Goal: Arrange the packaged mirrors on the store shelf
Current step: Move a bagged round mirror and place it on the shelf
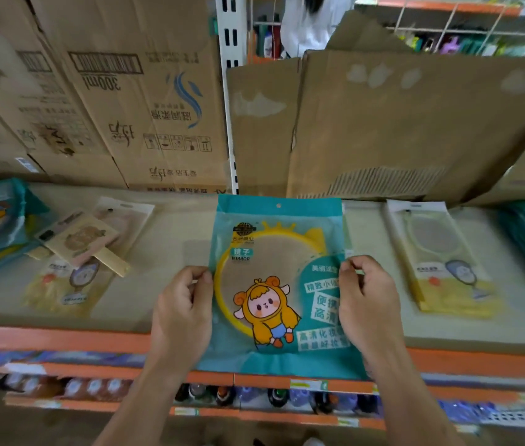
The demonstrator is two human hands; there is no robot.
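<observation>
Over the shelf [164,294], glossy, perhaps crinkled teal mirror packet [275,252], pinched by left hand [184,313], right hand [367,304].

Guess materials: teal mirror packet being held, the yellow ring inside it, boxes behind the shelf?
Teal packet: likely thin glossy plastic film; clear window, puckered bottom edge.
Yellow ring: probably moulded plastic, smooth and evenly coloured; can't confirm through the film.
Boxes: corrugated cardboard, matt brown; fluting shows on the right one's torn edge.
</observation>
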